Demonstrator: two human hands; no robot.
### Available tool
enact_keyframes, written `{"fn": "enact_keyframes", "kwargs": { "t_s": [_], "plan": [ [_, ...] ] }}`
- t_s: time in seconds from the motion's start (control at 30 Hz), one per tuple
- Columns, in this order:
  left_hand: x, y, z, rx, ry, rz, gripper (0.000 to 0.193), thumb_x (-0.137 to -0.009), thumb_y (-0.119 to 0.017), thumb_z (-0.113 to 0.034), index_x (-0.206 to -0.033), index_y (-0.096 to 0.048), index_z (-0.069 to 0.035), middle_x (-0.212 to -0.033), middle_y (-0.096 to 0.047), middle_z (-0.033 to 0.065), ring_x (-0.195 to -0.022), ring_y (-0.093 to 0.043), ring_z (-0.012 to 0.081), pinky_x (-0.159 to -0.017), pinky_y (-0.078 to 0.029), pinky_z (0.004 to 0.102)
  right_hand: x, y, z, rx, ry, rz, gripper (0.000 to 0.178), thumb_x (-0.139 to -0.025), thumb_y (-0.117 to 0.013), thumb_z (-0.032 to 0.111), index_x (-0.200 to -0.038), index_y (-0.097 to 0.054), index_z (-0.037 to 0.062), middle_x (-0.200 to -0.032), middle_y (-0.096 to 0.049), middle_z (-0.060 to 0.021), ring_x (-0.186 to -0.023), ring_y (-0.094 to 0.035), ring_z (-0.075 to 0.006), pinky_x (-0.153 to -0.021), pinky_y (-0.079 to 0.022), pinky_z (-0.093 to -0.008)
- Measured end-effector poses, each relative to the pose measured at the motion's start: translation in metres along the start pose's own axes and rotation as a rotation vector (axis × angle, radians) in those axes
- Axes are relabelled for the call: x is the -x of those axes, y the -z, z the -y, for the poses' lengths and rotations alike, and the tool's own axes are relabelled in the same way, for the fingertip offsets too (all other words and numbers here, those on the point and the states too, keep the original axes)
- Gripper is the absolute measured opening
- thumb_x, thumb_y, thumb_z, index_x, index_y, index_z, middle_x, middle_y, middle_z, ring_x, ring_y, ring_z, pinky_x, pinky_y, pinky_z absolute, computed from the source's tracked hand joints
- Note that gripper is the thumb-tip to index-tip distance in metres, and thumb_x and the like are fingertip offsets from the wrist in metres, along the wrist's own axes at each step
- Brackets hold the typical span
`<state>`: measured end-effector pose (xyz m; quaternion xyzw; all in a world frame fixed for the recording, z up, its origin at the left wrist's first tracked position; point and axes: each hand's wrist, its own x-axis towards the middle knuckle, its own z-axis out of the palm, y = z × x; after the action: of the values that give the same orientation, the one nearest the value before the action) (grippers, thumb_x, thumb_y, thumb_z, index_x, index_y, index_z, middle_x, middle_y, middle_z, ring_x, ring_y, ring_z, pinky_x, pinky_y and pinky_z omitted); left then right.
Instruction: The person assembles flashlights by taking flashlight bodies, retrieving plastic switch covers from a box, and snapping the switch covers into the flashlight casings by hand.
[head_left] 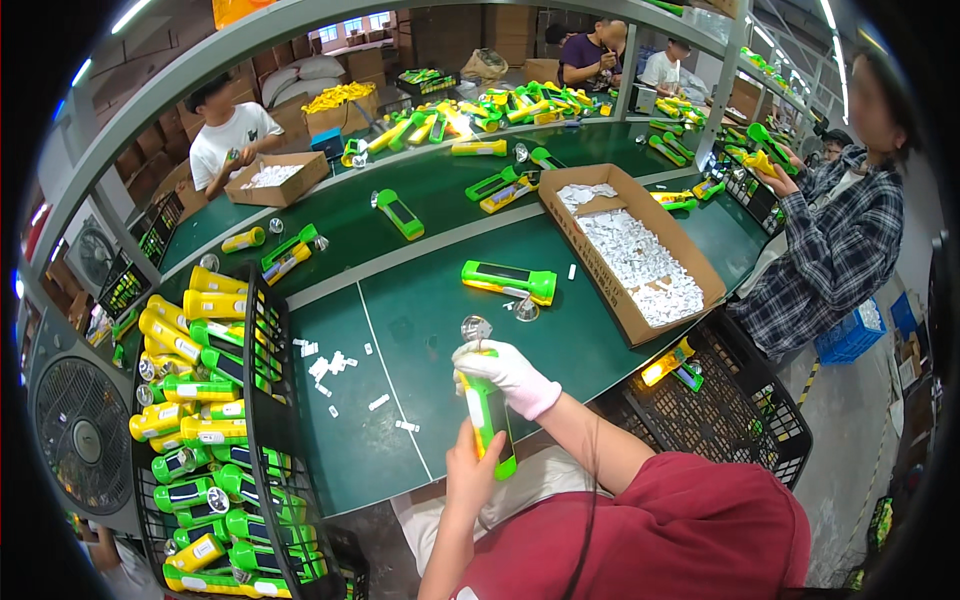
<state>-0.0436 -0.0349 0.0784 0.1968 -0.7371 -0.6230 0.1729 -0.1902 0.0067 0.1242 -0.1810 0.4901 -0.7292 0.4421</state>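
I hold a green flashlight (505, 455) with a dark panel upright over the near part of the green table. My right hand (508, 378), in a white glove, is closed around its upper end. A shiny reflector (476, 328) sticks out above the glove; whether it is attached I cannot tell. My left hand (470, 470), bare, grips the lower body from the left side, thumb against it. Beyond my hands a green and yellow flashlight (510, 282) lies on the table, with a loose reflector (526, 310) beside it. Small white pieces (335, 364) are scattered to the left.
A cardboard box (640, 262) of white pieces stands right of centre. At left is a black crate (262, 400) full of flashlights; another crate (700, 410) stands at right. Flashlights lie along the conveyor (345, 235). A co-worker in plaid (830, 240) holds a yellow piece.
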Motion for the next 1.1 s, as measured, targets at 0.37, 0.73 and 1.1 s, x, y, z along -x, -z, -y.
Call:
{"fn": "enact_keyframes", "kwargs": {
  "t_s": [0.37,0.73,1.1],
  "plan": [
    [-0.007,-0.001,-0.009,0.516,0.051,0.358,0.043,-0.086,-0.056,-0.004,-0.121,-0.033,-0.001,-0.110,-0.054,0.0115,-0.100,-0.057,0.0184,-0.083,-0.046,0.0306,-0.011,0.018,0.001,-0.514,-0.054,0.368,0.041,-0.075,-0.072,0.033,-0.102,-0.053,0.0078,-0.096,-0.056,-0.0040,-0.085,-0.056,-0.0182,-0.080,-0.048,-0.0369],
    [-0.006,-0.001,-0.012,0.251,0.072,0.292,0.040,-0.088,-0.056,-0.012,-0.116,-0.032,0.003,-0.104,-0.052,0.0127,-0.101,-0.056,0.0199,-0.080,-0.046,0.0315,0.002,0.008,-0.002,-0.167,-0.028,0.170,0.062,-0.076,-0.063,0.055,-0.104,-0.053,0.0009,-0.079,-0.057,-0.0082,-0.068,-0.058,-0.0174,-0.070,-0.051,-0.0337],
    [0.007,0.009,0.015,0.830,0.167,0.080,0.066,-0.077,-0.053,-0.002,-0.137,-0.026,-0.004,-0.135,-0.038,0.0112,-0.125,-0.037,0.0213,-0.103,-0.028,0.0330,0.040,-0.031,-0.002,1.162,0.162,-0.098,0.043,-0.076,-0.066,0.035,-0.103,-0.056,0.0032,-0.079,-0.060,-0.0129,-0.070,-0.060,-0.0229,-0.063,-0.046,-0.0318]
  ]
}}
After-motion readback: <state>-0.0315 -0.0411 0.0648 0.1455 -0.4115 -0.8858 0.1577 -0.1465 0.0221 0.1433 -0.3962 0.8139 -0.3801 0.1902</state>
